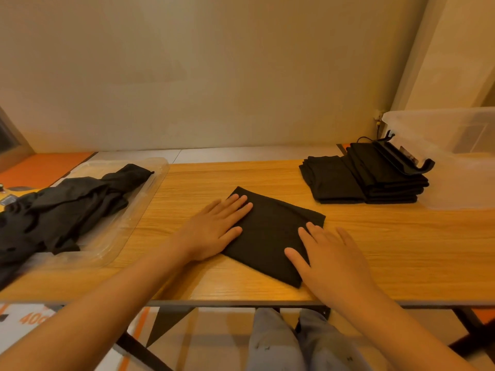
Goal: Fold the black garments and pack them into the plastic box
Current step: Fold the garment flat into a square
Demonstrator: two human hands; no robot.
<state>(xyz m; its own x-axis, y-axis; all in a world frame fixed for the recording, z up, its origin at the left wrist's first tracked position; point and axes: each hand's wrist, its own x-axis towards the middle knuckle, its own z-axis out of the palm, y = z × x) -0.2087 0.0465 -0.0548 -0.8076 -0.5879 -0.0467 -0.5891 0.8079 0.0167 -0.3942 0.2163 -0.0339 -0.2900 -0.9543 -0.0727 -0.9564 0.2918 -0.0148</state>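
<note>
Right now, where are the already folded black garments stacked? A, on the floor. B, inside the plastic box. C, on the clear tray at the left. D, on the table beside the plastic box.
D: the folded stacks rest on the wooden table, right beside the plastic box rather than in it.

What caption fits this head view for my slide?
Left hand and right hand press a folded black garment flat; unfolded garments at left, folded stacks beside the plastic box.
</note>
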